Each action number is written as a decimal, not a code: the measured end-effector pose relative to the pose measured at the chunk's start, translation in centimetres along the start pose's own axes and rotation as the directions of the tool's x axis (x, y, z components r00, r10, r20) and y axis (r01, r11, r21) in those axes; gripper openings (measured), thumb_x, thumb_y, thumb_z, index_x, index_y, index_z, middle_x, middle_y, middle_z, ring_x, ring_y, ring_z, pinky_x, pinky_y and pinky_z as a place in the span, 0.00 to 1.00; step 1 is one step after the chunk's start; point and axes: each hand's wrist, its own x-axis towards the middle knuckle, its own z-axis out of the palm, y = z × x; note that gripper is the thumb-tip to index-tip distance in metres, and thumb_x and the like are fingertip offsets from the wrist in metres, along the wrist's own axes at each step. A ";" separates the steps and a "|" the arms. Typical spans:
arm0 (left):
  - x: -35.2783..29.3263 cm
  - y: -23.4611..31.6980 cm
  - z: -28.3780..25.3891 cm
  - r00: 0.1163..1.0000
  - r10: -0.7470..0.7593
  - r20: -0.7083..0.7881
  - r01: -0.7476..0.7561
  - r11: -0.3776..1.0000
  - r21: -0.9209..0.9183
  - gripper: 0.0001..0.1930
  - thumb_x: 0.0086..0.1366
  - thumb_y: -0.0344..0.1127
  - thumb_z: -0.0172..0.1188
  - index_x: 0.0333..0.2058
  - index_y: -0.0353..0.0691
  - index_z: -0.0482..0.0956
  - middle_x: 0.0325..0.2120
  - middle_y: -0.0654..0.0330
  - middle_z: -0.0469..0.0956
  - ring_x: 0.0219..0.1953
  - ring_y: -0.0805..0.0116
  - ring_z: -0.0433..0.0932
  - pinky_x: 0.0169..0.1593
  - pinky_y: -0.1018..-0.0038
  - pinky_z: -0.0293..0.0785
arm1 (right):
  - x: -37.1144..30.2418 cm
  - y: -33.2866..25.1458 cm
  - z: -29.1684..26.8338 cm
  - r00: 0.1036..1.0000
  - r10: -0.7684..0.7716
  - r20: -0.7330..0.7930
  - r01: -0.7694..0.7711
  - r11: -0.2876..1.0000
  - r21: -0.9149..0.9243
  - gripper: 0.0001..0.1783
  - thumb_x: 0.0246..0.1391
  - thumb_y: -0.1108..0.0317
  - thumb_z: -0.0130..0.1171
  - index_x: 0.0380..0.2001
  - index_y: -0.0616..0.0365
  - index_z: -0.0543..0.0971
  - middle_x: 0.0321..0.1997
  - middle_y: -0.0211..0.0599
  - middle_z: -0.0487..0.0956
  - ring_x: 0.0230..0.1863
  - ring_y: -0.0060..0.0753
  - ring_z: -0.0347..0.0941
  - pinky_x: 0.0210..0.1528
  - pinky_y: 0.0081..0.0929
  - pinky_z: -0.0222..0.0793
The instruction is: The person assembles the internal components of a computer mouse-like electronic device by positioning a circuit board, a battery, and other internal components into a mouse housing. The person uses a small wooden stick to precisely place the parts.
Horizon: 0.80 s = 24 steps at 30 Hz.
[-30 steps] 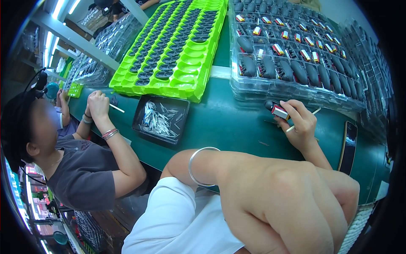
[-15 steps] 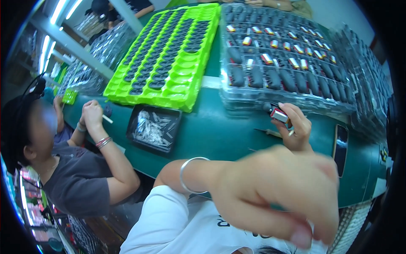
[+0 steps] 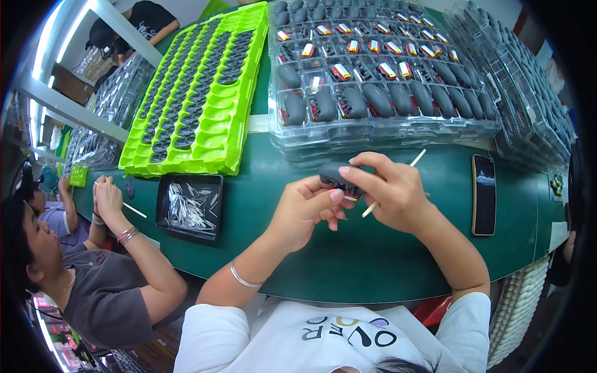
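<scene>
Both my hands meet over the table, closed on a dark grey rounded plastic housing with red and black parts showing on its underside. My left hand pinches it from the left, thumb across the near side. From the right, my right hand presses its fingers on the shell. A thin pale stick runs through the right hand, its lower end poking out below the fingers. The parts between my fingertips are partly hidden.
Beyond my hands stands a clear tray of grey shells and small batteries, with stacked trays at right. A green tray of black parts and a black box of small slips lie left. A phone lies right; a co-worker sits left.
My left hand, close and blurred before, has come down to the housing. The right hand has drawn the piece left and nearer, and its battery side is now mostly covered. The view has shifted.
</scene>
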 end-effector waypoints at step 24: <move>-1.2 -0.6 0.4 0.955 0.288 0.068 -0.296 0.926 0.236 0.08 0.53 0.18 0.52 0.34 0.26 0.71 0.27 0.51 0.77 0.29 0.65 0.79 0.34 0.71 0.78 | 1.3 -0.9 -2.9 0.864 0.380 0.330 -0.487 0.798 0.355 0.17 0.46 0.61 0.58 0.37 0.60 0.77 0.32 0.45 0.78 0.32 0.42 0.76 0.33 0.30 0.70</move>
